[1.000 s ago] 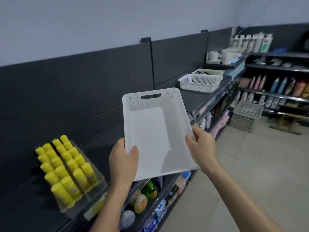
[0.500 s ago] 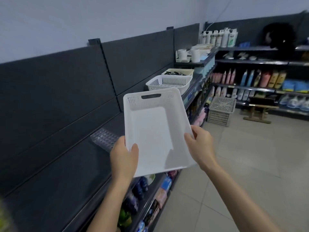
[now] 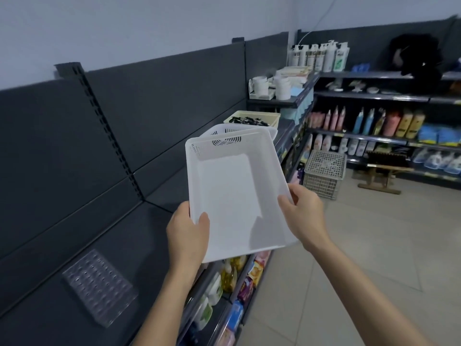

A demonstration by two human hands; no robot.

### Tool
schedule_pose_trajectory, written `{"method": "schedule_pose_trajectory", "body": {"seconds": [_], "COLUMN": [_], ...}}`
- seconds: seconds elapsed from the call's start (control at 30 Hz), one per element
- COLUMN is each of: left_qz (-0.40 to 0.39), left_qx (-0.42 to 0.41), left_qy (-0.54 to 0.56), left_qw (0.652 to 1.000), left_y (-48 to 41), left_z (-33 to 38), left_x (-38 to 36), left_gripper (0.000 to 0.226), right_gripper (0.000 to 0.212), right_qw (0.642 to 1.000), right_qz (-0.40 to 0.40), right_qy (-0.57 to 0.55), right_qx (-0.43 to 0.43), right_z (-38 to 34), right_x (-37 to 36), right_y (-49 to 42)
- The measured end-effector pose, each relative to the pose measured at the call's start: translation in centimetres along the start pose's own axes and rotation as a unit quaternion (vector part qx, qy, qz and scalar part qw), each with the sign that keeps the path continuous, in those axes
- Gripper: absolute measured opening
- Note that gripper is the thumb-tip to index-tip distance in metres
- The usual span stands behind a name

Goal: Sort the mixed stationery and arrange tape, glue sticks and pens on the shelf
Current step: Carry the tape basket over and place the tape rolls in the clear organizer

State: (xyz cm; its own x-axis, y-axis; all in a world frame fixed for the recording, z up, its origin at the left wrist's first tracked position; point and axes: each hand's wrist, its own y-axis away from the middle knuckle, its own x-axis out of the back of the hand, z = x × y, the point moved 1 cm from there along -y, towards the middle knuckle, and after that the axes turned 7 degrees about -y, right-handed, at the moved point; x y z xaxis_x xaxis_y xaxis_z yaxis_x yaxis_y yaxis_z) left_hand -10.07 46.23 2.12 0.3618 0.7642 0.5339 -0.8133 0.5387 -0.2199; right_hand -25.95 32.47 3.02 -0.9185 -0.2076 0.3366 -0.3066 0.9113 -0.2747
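I hold an empty white plastic basket (image 3: 234,193) tilted up in front of me, above the edge of the dark shelf (image 3: 104,245). My left hand (image 3: 188,231) grips its near left rim, thumb inside. My right hand (image 3: 303,213) grips the near right rim. Behind it on the shelf stands a second white slotted basket (image 3: 270,131), and farther back a cream tray (image 3: 252,116) with dark pens or small dark items inside. A clear plastic holder with rows of holes (image 3: 99,285) lies on the shelf at lower left. No tape or glue sticks are in view.
Lower shelves under the basket hold bottles and packets (image 3: 232,275). A grey wire crate (image 3: 324,173) stands on the tiled floor (image 3: 361,245) to the right. Back shelves carry white cups (image 3: 262,84) and bottles (image 3: 319,56).
My view has swung right along the shelf; the yellow glue sticks have left the frame. The basket stays gripped by both hands and now overlaps the slotted basket behind it.
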Motion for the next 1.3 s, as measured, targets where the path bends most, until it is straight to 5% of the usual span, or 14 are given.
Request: {"method": "schedule_pose_trajectory", "body": {"seconds": [0.7,1.3], "left_qz": [0.156,0.23], "left_qx": [0.086,0.117], "left_qy": [-0.021,-0.052], "left_qw": [0.984,0.965], "left_y": [-14.3,-31.3], "left_z": [11.0,10.4], "left_x": [-18.5,-27.3], "left_gripper": [0.009,0.015], "right_gripper": [0.012,0.015], "right_qw": [0.98,0.948], "right_qz": [-0.178,-0.292], "right_qy": [-0.011,-0.056], "right_qx": [0.084,0.115], "right_z": [6.6,9.7], "right_x": [2.6,-7.6], "right_y": [-29.9,-50.6]}}
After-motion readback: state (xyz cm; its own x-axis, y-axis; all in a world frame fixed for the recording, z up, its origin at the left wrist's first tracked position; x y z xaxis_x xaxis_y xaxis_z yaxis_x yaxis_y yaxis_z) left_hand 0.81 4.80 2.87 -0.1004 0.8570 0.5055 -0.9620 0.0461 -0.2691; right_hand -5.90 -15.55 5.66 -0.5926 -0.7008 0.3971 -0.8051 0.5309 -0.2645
